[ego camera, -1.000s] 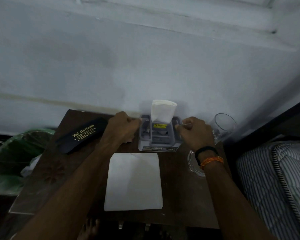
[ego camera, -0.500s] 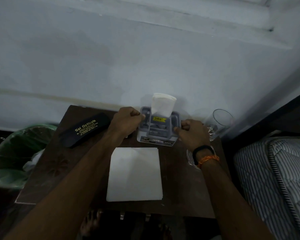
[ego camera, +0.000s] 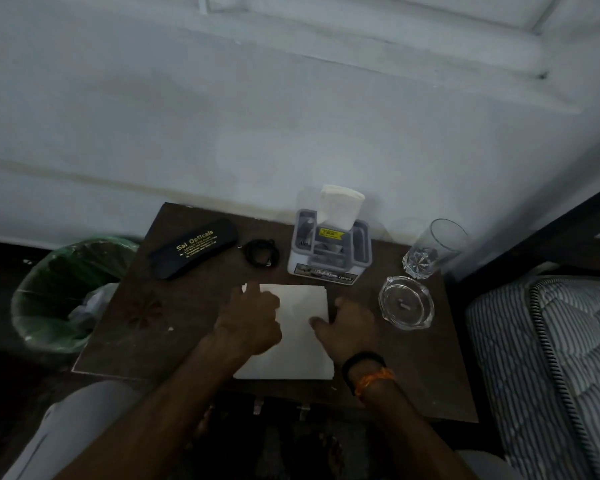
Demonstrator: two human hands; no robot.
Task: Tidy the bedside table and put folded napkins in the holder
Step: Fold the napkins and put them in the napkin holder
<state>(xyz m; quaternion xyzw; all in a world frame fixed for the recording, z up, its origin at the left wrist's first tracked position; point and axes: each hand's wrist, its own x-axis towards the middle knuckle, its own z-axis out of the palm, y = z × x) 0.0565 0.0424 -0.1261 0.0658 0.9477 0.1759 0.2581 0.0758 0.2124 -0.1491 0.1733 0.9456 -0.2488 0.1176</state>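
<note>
A grey napkin holder (ego camera: pixel 329 258) stands at the back of the dark wooden bedside table (ego camera: pixel 146 327), against the wall, with a folded white napkin (ego camera: pixel 338 206) sticking up out of it. In front of it a flat white napkin (ego camera: pixel 302 341) lies on the table. My left hand (ego camera: pixel 250 317) rests on the napkin's left part, one finger pointing toward its far left corner. My right hand (ego camera: pixel 347 323) lies on the napkin's right edge, thumb on the paper, fingers relaxed.
A black spectacle case (ego camera: pixel 193 247) with gold lettering and a coiled black cable (ego camera: pixel 260 253) lie left of the holder. A drinking glass (ego camera: pixel 433 247) and a glass ashtray (ego camera: pixel 406 306) stand at the right. A green-lined bin (ego camera: pixel 66 292) is left of the table, a striped mattress (ego camera: pixel 548 368) right.
Both hands have let go of the napkin holder's sides and come back onto the flat napkin. The holder now stands farther back, by the wall.
</note>
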